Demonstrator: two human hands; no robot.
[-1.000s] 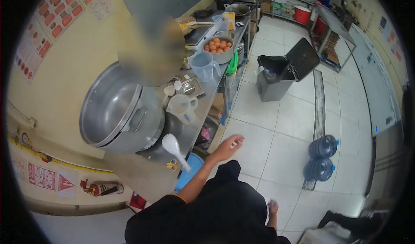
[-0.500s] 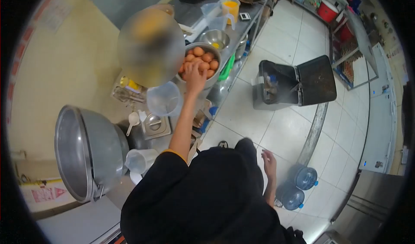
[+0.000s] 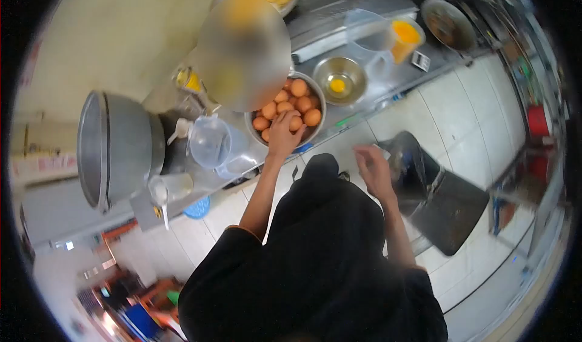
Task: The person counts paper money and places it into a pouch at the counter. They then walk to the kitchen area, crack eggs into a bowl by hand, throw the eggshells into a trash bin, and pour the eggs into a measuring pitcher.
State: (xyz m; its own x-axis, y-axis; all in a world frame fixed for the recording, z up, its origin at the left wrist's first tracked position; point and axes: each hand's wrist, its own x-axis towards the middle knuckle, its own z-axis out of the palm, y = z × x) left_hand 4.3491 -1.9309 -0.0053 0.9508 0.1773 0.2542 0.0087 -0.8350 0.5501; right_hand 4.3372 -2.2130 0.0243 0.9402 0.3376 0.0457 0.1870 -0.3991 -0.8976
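My left hand [image 3: 285, 139] reaches into a round metal pot [image 3: 323, 105] full of brown eggs [image 3: 298, 88]. Its fingers curl around one egg [image 3: 295, 124] near the pot's front rim. My right hand [image 3: 374, 171] hangs in front of the counter, near the black bin [image 3: 407, 154], its fingers loosely bent and apart with nothing visible in them. Beside the pot stands a metal bowl [image 3: 357, 92] with yellow yolk [image 3: 337, 86] in it. Behind that is a clear jug [image 3: 404, 42] with bright yellow liquid.
A large metal mixing bowl [image 3: 130, 151] stands at left, near clear plastic jugs [image 3: 212, 142]. A wide pan [image 3: 448, 23] is at the back right. The bin's lid [image 3: 454, 211] hangs open on the tiled floor. A blurred patch hides part of the counter beyond the pot.
The view has turned and come closer to the counter. My left hand stays in the egg pot, its fingers now around an egg. My right hand has risen toward the counter.
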